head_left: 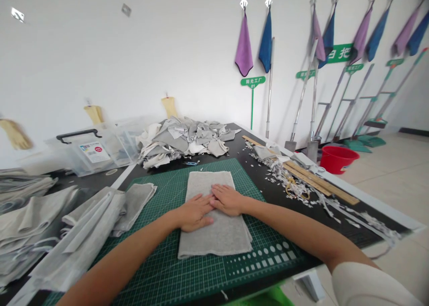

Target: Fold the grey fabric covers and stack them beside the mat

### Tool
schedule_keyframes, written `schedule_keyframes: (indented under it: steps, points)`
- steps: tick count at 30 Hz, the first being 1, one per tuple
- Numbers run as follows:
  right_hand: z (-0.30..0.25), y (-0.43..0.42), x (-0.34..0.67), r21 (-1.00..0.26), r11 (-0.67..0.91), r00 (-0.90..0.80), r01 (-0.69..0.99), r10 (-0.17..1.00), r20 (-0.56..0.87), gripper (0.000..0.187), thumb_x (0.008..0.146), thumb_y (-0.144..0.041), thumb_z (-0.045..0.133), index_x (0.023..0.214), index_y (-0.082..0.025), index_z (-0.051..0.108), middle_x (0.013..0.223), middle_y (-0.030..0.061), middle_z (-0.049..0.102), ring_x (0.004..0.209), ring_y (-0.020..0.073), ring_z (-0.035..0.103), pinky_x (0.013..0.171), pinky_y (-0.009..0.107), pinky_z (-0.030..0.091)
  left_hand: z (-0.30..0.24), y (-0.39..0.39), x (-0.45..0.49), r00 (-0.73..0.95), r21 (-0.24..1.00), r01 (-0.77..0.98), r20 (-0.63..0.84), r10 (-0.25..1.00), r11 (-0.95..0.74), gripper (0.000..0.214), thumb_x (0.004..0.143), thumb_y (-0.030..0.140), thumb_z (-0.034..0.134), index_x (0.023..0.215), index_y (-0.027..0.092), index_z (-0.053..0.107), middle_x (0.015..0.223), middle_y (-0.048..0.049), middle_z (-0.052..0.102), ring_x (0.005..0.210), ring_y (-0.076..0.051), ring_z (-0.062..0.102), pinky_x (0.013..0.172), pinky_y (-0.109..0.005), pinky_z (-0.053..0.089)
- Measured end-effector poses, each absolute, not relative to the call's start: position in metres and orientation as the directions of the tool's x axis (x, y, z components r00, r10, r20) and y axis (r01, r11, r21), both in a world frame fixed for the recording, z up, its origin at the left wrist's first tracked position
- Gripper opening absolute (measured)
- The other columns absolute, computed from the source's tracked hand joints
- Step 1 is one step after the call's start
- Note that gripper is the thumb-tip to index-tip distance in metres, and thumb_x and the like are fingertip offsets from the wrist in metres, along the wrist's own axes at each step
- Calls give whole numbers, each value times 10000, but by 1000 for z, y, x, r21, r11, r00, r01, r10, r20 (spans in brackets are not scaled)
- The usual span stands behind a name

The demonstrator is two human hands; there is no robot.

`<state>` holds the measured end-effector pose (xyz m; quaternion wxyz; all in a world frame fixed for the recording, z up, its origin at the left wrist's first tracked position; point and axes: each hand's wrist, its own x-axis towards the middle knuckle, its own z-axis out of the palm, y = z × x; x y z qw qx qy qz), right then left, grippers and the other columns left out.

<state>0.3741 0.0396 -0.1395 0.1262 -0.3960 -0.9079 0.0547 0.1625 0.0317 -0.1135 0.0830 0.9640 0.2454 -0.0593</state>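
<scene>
A folded grey cloth (217, 241) lies lengthwise on a green cutting mat (150, 261) printed with a grid. My left hand (195, 212) rests flat on its middle, fingers stretched out. Beside it, my right hand (228, 199) presses on the same cloth with its fingers extended, and the fingertips of both hands meet or slightly overlap. Neither hand grips anything. Left of the cloth, another folded grey cloth (136, 207) reaches over the mat's edge.
Stacks of grey cloth (33, 221) fill the left side. A heap of fabric scraps (184, 138) and a clear plastic box (94, 151) stand behind the mat. Wooden rulers (311, 180) lie among white shreds (281, 174) on the right. A red bucket (338, 158) is on the floor.
</scene>
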Motion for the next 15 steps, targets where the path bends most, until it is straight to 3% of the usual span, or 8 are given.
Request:
schedule_keyframes:
  steps: [6, 15]
  points:
    - [-136, 30, 372, -204, 675, -661, 709, 737, 142, 937, 798, -715, 270, 1404, -2, 216, 1450, 241, 222, 1343, 334, 202, 1077, 472, 164, -126, 85, 158, 789, 99, 612, -136, 599, -785, 604, 908, 542, 172, 1442, 267, 109, 1512, -48, 109, 1382, -192, 96, 1102, -441, 80]
    - [-120, -4, 366, -237, 807, -818, 540, 570, 74, 946, 774, -728, 309, 1413, -37, 216, 1460, 248, 177, 1349, 363, 150, 1065, 539, 106, -140, 136, 158, 650, 95, 760, -90, 755, -643, 575, 905, 541, 136, 1433, 314, 134, 1509, -1, 130, 1383, -201, 92, 1089, -500, 47]
